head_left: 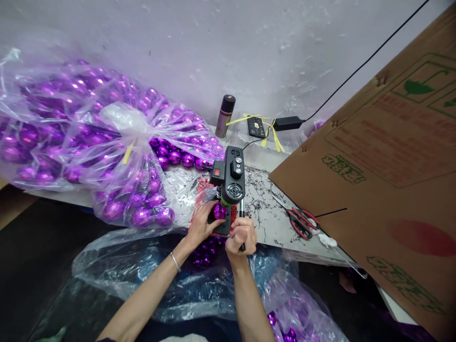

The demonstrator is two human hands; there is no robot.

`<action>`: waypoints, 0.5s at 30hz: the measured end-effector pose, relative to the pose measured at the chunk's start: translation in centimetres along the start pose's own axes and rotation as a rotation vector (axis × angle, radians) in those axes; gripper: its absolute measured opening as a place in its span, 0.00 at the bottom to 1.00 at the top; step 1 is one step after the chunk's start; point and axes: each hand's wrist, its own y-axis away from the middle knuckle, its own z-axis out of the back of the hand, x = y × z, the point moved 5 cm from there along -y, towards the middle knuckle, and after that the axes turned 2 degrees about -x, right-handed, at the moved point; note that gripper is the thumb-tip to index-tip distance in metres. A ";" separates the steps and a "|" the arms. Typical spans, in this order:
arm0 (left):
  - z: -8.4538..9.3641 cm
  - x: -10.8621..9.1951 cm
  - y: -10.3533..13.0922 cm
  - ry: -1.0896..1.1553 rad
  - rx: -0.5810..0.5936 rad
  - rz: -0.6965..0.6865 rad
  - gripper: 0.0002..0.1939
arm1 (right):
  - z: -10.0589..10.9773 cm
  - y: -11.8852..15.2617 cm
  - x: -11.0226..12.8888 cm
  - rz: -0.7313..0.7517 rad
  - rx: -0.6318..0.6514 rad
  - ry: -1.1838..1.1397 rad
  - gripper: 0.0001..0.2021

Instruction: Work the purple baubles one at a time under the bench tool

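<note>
My left hand (203, 222) steadies a shiny purple faceted ball (220, 211) between thumb and fingers, directly below the head of a small black bench machine (234, 176). The machine has a red switch and round vents, and its dark base (223, 227) rests on a red sheet (204, 188). Just right of the ball, my right hand (242, 236) is wrapped around the black grip of the machine's lever (242, 247). The contact between the ball's top and the machine is partly hidden by my left fingers.
Clear bags of purple balls (114, 209) bulge at the left. A spray can (225, 116) and a power adapter (288, 123) stand at the back. Red-handled scissors (302, 222) lie near a big cardboard box (377, 171). Black shavings (258, 190) litter the table; an open plastic bag (117, 270) hangs in front.
</note>
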 end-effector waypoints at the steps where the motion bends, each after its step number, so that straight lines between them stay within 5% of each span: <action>1: 0.0 0.0 0.0 0.001 0.002 0.004 0.26 | 0.0 0.3 -0.2 0.007 -0.010 -0.002 0.18; 15: -0.3 0.0 -0.1 -0.011 0.003 0.002 0.26 | -0.4 1.7 -1.0 -0.003 -0.077 0.002 0.19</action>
